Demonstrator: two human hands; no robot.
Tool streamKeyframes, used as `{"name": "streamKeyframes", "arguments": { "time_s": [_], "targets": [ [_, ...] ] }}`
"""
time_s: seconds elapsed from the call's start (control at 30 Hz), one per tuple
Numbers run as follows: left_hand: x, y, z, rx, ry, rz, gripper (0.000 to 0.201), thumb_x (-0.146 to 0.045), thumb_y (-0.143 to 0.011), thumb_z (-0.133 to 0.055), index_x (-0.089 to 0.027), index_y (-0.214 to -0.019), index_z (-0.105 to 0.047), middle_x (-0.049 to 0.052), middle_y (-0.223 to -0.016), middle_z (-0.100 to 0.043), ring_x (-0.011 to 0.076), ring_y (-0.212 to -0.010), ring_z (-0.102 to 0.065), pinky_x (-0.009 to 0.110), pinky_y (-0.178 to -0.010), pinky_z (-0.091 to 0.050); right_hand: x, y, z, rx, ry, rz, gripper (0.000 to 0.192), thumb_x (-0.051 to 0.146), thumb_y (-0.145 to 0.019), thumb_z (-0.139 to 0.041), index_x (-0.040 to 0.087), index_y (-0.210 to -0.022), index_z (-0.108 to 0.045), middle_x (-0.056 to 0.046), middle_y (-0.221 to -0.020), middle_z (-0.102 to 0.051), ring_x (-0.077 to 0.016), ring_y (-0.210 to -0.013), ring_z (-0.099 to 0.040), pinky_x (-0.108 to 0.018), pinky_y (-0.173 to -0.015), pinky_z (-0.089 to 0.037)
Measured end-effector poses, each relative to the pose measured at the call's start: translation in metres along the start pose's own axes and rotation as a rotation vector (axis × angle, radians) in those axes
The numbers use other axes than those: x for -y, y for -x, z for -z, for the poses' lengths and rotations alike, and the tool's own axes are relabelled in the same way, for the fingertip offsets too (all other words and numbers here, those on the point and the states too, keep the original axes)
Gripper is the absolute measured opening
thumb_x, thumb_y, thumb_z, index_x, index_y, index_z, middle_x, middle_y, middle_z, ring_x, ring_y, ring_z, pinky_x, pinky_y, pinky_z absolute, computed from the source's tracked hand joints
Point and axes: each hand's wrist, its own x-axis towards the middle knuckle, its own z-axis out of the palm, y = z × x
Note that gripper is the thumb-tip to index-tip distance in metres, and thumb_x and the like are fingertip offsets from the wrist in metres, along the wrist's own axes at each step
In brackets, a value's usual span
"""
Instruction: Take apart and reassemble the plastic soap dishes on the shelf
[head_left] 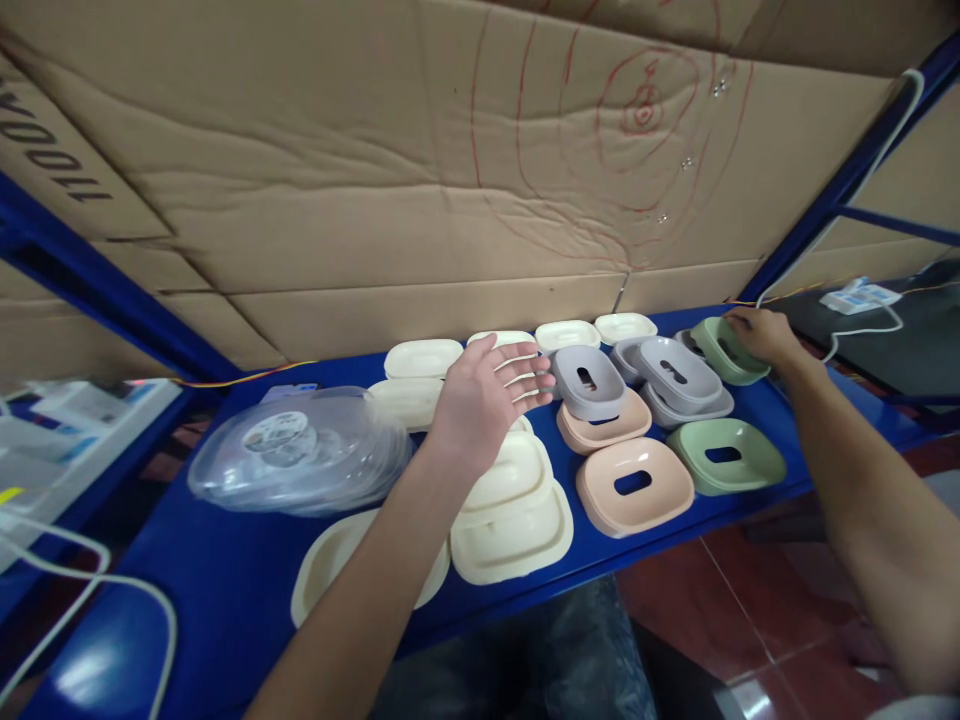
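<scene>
My left hand [487,395] hovers above the cream oval trays [514,470], its fingers spread and nothing in them. At the far right, my right hand [761,332] has its fingers curled over the edge of a green soap dish [726,352], which stands tilted; its fingertips are partly hidden. Beside that dish lie grey soap dishes [679,375], some overlapping. Another grey soap dish [589,382] rests on a peach soap dish [607,425]. Nearer the front edge are a second peach dish [637,485] and another green dish [727,455], each with an oval slot.
A pile of clear plastic lids or bags [300,450] with round labels sits left on the blue table [195,590]. More cream trays [424,358] line the back. A cardboard wall [337,150] rises behind, between blue posts [97,290]. White cable [169,620] loops at left.
</scene>
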Motion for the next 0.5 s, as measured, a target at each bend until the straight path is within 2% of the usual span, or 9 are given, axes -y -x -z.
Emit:
{"name": "streamKeyframes", "arguments": {
  "time_s": [0.17,0.33,0.5],
  "targets": [
    [0.000,-0.001,-0.002,-0.025,-0.008,0.004,0.041,-0.039,-0.107,-0.047,-0.010,-0.098,-0.074,0.016,-0.090,-0.075,0.0278,-0.080,-0.075,0.040,-0.080,-0.060,-0.007,0.013,-0.006,0.003,0.035,0.066,0.020,0.008,-0.102,-0.054,0.024,-0.098,-0.066,-0.013,-0.102,-0.073,-0.0253,-0.097,-0.058,-0.037,-0.096,-0.038],
    [0.000,-0.001,-0.002,-0.033,-0.013,0.011,0.039,-0.039,-0.107,-0.048,-0.011,-0.102,-0.075,0.015,-0.090,-0.075,0.0278,-0.081,-0.075,0.040,-0.082,-0.060,-0.010,0.018,-0.013,-0.029,0.062,0.086,0.023,0.012,-0.105,-0.051,0.018,-0.118,-0.069,-0.023,-0.131,-0.072,-0.0283,-0.110,-0.059,-0.038,-0.101,-0.038],
    [0.000,0.000,-0.002,-0.012,-0.018,0.007,0.041,-0.039,-0.108,-0.045,-0.012,-0.096,-0.073,0.015,-0.090,-0.074,0.0266,-0.080,-0.074,0.039,-0.080,-0.060,-0.013,0.021,-0.011,-0.055,0.105,0.078,0.034,0.015,-0.107,-0.053,0.011,-0.136,-0.070,-0.027,-0.137,-0.072,-0.0285,-0.111,-0.061,-0.038,-0.100,-0.039]
  ]
}}
